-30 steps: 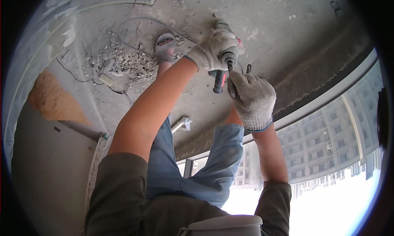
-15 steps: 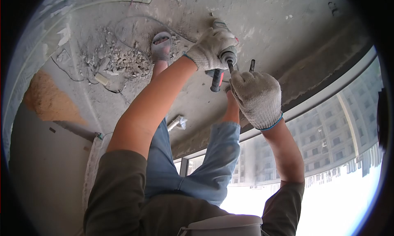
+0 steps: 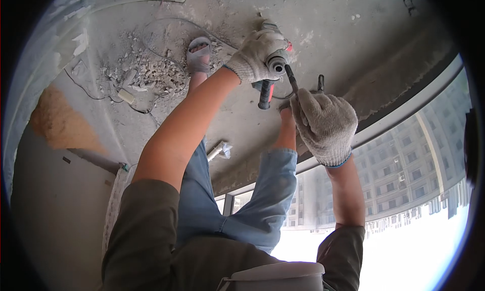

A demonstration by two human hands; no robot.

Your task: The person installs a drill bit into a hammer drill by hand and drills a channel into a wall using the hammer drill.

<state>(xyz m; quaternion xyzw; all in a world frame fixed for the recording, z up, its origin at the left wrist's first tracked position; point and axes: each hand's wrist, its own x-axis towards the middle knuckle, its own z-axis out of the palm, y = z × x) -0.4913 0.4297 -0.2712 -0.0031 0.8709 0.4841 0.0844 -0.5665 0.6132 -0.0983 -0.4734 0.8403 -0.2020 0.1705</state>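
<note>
My left hand point(image 3: 260, 53), in a pale knitted work glove, is wrapped round the front of a rotary hammer drill. The grey chuck point(image 3: 278, 64) of the drill faces me, with its dark central hole showing. A black side handle point(image 3: 265, 96) with a red strip hangs below it. My right hand point(image 3: 326, 121), gloved too, is closed round a dark drill bit point(image 3: 291, 79). This bit's upper end stands just right of the chuck, outside the hole. A second dark rod point(image 3: 321, 82) sticks up behind the right-hand knuckles; whether it is also gripped I cannot tell.
Broken rubble point(image 3: 151, 73) lies on the concrete floor beside my sandalled foot point(image 3: 198, 53). A cable point(image 3: 194, 25) curves across the floor to a pale block point(image 3: 125, 96). A sand heap point(image 3: 63, 121) is at left, a white pipe piece point(image 3: 216, 152) between my legs. A window point(image 3: 389, 180) lies on the right.
My right hand has moved down and right, drawing the drill bit away from the chuck, where its end was. The chuck now faces me more, showing its hole.
</note>
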